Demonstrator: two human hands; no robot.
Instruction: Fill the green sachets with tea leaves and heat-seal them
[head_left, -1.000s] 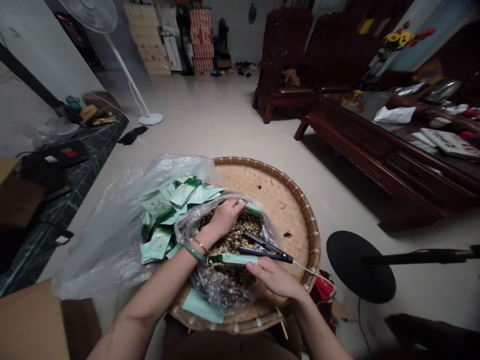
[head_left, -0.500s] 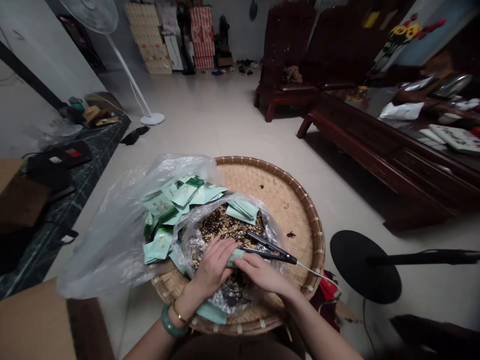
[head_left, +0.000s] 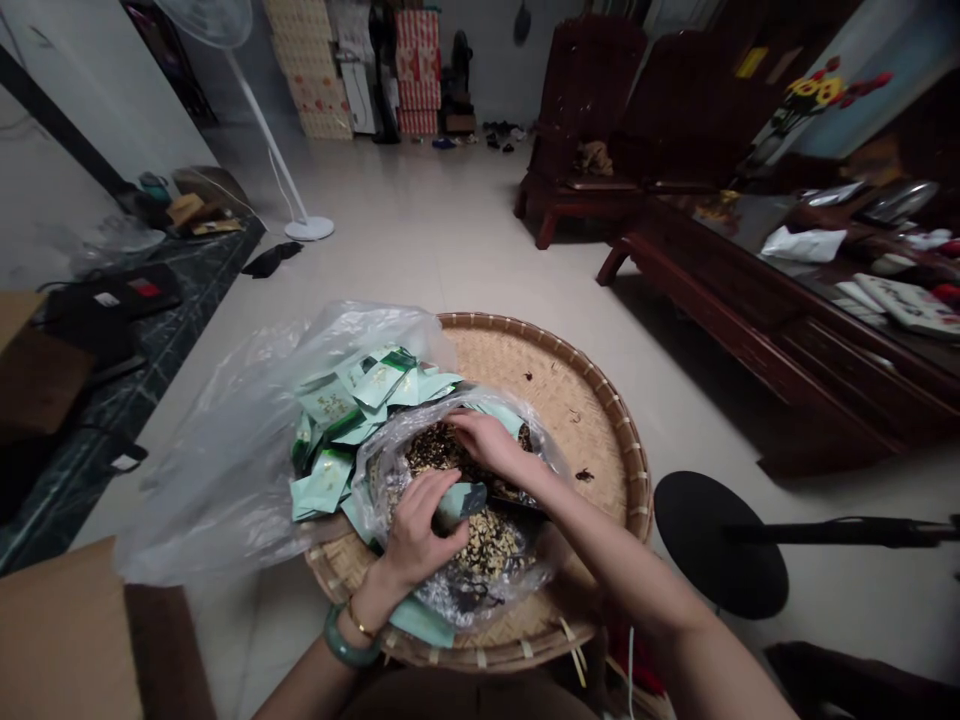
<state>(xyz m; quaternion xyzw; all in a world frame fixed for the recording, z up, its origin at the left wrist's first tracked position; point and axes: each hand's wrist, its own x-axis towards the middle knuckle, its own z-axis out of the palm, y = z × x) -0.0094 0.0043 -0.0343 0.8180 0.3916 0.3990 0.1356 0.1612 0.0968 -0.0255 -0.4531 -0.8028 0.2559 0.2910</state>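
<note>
Green packet (head_left: 453, 503), partly behind left hand (head_left: 417, 530)

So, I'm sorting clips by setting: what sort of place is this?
Most likely a home's living room, though I can't be certain. A high-backed dark wooden chair, a long low wooden table and a white standing fan suggest it.

Tray (head_left: 551, 400) open rightward (bar scraps (head_left: 584, 475)), pouches (head_left: 377, 384) crowding left
</note>
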